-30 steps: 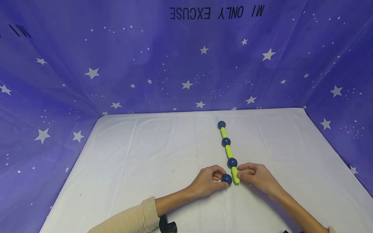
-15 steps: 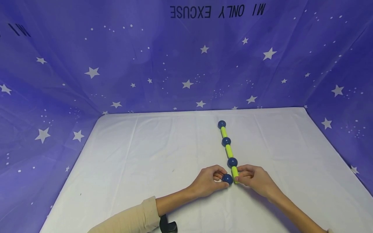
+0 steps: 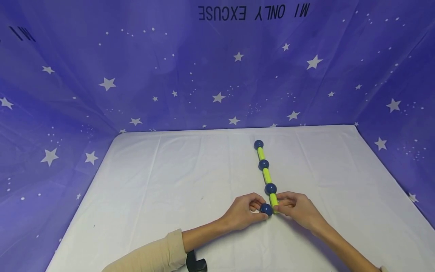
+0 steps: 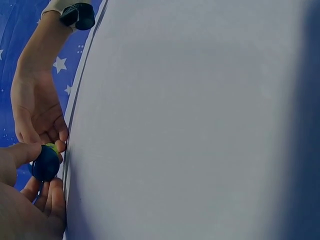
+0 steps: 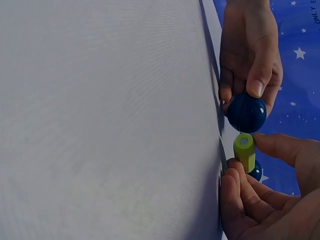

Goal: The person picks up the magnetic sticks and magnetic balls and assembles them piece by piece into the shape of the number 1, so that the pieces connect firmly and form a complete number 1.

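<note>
On the white table a chain of blue balls and yellow-green rods runs away from me. Its far end is a blue ball [image 3: 258, 144], and a blue ball [image 3: 270, 188] joins the nearest yellow-green rod [image 3: 273, 202]. My right hand [image 3: 299, 209] pinches that rod between thumb and fingers from the right. A separate blue ball [image 3: 266, 209] is pinched by my left hand [image 3: 242, 212], just left of the rod's near end. In the right wrist view the held ball [image 5: 247, 112] sits close to the rod's bare end [image 5: 244, 142]; whether they touch I cannot tell.
A white cloth covers the table [image 3: 170, 181]. Purple star-printed fabric [image 3: 217, 75] rises behind it and at both sides. A black device [image 3: 196, 262] is strapped at my left wrist, below the beige sleeve [image 3: 153, 253].
The left hand has shifted the loose ball slightly right, closer to the near rod. My right fingers have come in onto that rod, and its near end has swung slightly left.
</note>
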Available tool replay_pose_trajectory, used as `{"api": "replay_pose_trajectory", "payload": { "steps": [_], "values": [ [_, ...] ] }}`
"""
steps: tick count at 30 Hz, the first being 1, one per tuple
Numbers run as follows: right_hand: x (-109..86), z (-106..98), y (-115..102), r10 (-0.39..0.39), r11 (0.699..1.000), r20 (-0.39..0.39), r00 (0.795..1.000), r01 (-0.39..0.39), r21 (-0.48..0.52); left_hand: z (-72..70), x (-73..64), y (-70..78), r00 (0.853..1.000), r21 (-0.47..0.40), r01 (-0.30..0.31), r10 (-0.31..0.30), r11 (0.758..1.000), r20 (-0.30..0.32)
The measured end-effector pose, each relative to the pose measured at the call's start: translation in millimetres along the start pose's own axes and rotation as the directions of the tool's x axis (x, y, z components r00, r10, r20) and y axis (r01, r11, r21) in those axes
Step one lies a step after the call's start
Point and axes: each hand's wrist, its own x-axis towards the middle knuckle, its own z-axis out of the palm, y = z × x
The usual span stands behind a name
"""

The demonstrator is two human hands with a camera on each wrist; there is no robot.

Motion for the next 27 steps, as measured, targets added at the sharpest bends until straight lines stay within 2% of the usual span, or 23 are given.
{"api": "replay_pose_trajectory", "payload": {
  "steps": [7,13,27],
  "values": [
    [0.2,-0.8,-0.2,0.015,0.999,0.019,1.000,-0.016,0.043,6.1,-5.7,3.0,0.999,-0.048,0.023,-0.020,0.999,0.046],
    [0.4,-2.0,-2.1,0.022,0.997,0.036,0.999,-0.024,0.075,12.2,-7.7,6.0,0.998,-0.080,0.041,-0.037,0.996,0.046],
    [1.0,-1.4,-4.4,0.028,0.994,0.052,0.998,-0.033,0.104,18.2,-7.0,5.0,0.996,-0.022,0.001,0.001,1.000,0.084]
  ]
}}
